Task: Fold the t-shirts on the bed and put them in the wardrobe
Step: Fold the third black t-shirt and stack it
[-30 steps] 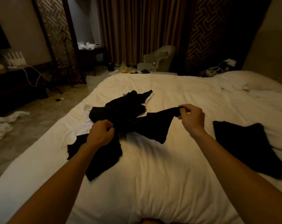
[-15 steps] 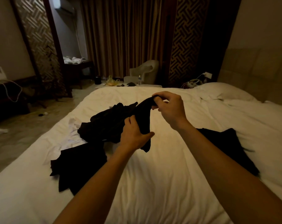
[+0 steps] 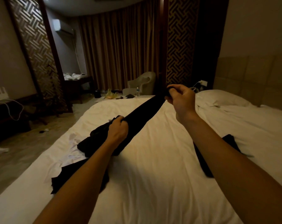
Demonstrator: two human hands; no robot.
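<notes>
A black t-shirt (image 3: 143,113) is stretched into a taut band above the white bed (image 3: 153,183). My right hand (image 3: 181,98) pinches its upper end, raised over the far side of the bed. My left hand (image 3: 118,130) grips the shirt lower down, just above a heap of black clothes (image 3: 91,143). Another black garment (image 3: 67,177) lies flat at the bed's left edge, partly under my left forearm. A folded black t-shirt (image 3: 230,141) lies on the right, mostly hidden behind my right forearm. A white garment (image 3: 72,154) is crumpled beside the heap.
A white pillow (image 3: 221,98) lies at the head of the bed by the padded headboard (image 3: 253,78). Beyond the bed stand an armchair (image 3: 143,83), brown curtains (image 3: 121,54) and a dark side table (image 3: 77,84). Small items litter the floor (image 3: 24,151) on the left.
My right hand has risen and moved right, pulling the black t-shirt out into a long band. My left hand has slid down the shirt toward the heap. The view has tilted upward.
</notes>
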